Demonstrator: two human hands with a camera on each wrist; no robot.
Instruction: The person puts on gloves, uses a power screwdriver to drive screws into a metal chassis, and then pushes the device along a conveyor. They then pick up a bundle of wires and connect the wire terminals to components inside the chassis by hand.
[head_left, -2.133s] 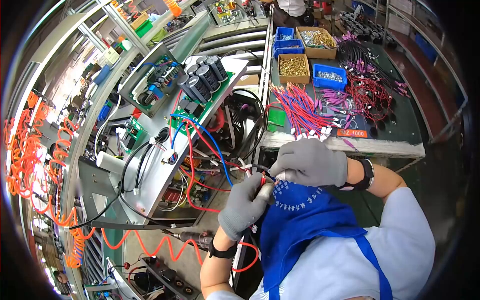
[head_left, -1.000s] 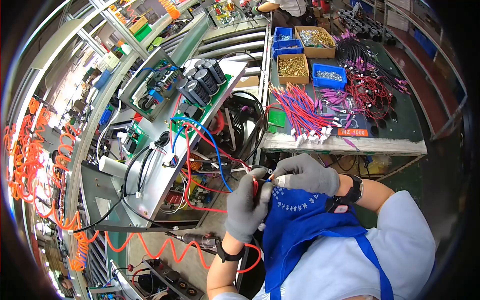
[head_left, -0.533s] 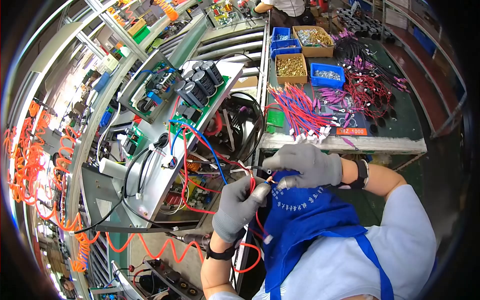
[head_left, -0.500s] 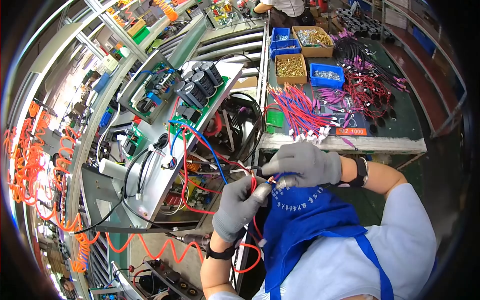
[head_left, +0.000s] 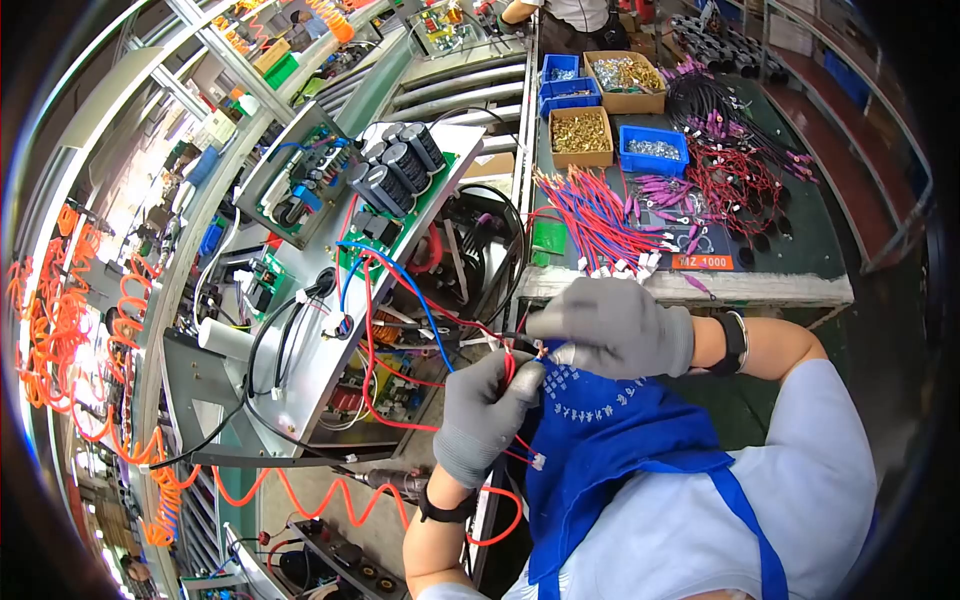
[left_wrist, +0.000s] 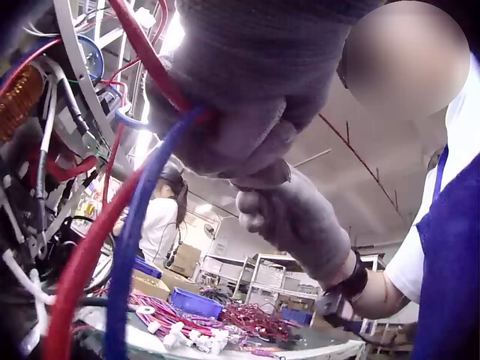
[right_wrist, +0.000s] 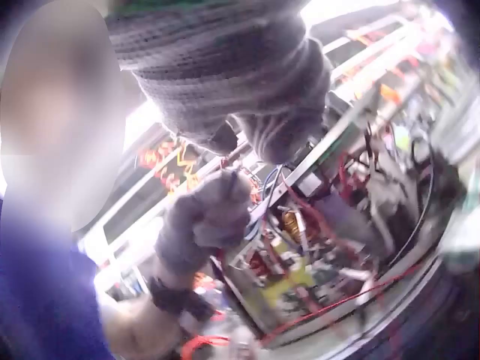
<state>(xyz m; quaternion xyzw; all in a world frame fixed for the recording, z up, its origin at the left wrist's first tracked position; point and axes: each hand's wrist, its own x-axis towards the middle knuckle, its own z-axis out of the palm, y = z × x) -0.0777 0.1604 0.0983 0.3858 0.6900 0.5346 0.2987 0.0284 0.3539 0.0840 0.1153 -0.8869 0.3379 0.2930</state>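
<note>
In the head view the gloved left hand [head_left: 483, 412] grips red and blue wires, with bare copper ends [head_left: 543, 352] standing out past its thumb. Close by, the gloved right hand [head_left: 625, 328] pinches at those ends with thumb and fingers. The left wrist view shows a red wire [left_wrist: 84, 262] and a blue wire [left_wrist: 133, 247] running into the curled left hand [left_wrist: 240, 112]. A white connector [head_left: 539, 462] on thin red wires hangs below the left hand. In the blurred right wrist view both hands meet; the exact contact is hidden.
Left stands an open chassis with a circuit board and capacitors [head_left: 385, 178]. On the bench at right lie red and blue wires [head_left: 600, 222], a blue bin [head_left: 653, 151] and a box of brass parts [head_left: 581, 134]. An orange coiled hose [head_left: 300, 490] crosses below.
The right hand has shifted slightly right and turned over the copper ends. The left hand has moved a little; the white connector has swung out below it.
</note>
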